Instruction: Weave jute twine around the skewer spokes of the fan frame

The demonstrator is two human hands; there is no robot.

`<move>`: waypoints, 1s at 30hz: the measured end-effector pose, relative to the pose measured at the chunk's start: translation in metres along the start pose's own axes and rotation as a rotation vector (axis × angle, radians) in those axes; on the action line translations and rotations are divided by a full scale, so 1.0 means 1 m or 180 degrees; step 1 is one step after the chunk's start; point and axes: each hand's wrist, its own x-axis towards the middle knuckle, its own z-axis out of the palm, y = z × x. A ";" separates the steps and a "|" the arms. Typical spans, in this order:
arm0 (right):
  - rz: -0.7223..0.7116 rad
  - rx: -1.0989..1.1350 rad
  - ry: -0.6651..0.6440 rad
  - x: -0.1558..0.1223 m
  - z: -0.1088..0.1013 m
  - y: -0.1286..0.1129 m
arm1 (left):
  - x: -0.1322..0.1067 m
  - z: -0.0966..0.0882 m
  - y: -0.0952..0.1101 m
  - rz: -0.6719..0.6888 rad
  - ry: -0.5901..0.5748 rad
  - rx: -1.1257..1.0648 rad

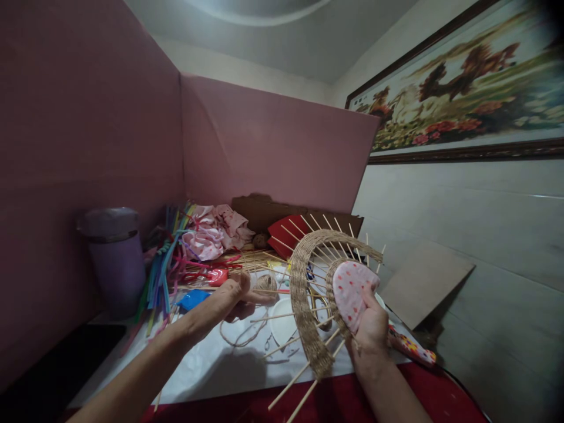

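My right hand (372,326) grips a round craft piece (352,288) with a pink dotted fabric centre. Thin wooden sticks (304,370) radiate from it, and a band of woven jute (304,299) runs around them. The piece is held upright over the table. My left hand (240,296) is closed in a pinch on the jute twine (247,335), left of the piece, beside a small twine ball (265,284). Loose twine loops lie on the white table cover below.
A purple lidded bin (115,258) stands at the left. Coloured strips (163,264), pink cloth (211,235), a red box (286,232) and loose sticks crowd the back. Pink boards (264,141) wall the table. A brown cardboard sheet (425,282) leans at right, under a framed picture (476,82).
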 end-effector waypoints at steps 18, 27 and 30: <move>-0.0648 -0.0176 -0.0154 0.002 -0.009 0.008 | 0.001 0.005 -0.007 0.0310 -0.0001 0.0660; -0.0549 -0.0140 -0.0212 0.003 -0.009 0.009 | 0.002 0.012 -0.007 0.0489 -0.0438 0.0200; -0.0577 -0.0151 -0.0224 0.004 -0.009 0.010 | 0.001 0.013 -0.005 0.0468 -0.0462 0.0265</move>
